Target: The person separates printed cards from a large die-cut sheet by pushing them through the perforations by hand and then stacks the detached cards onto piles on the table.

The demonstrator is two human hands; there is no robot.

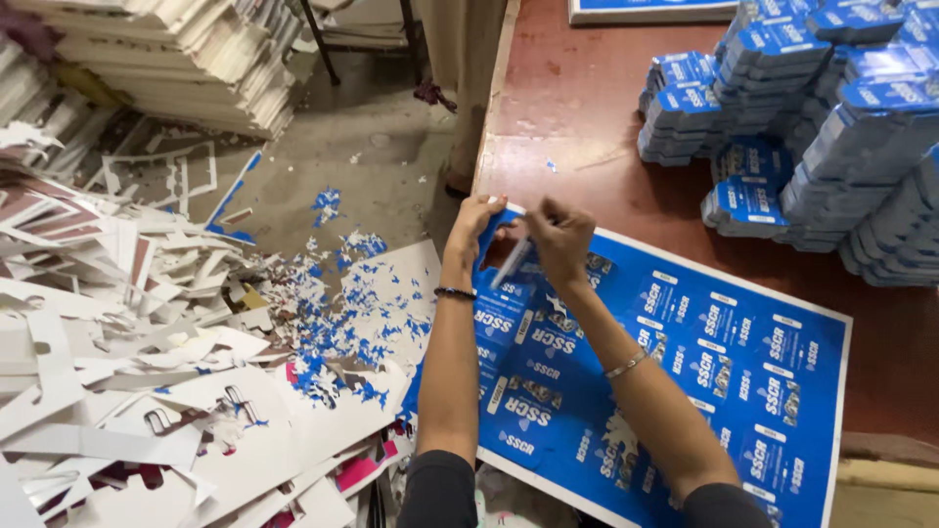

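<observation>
Blue printed sheet (724,381) flat on red-brown table (587,108)
Pinched at far corner by left hand (476,223) and right hand (559,238), fingers clamped on card

Bare worktop (577,108) open beyond the printed sheet (724,372); stacked blue cartons (831,127) block the right; paper scrap (127,323) litters the floor left.

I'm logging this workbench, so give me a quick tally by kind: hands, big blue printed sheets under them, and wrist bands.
Hands: 2, the left hand and the right hand, both pinching a piece at the sheet's edge
Large blue printed sheet: 1
Wrist bands: 2, a dark wristband and a silver bangle
Total: 5
</observation>
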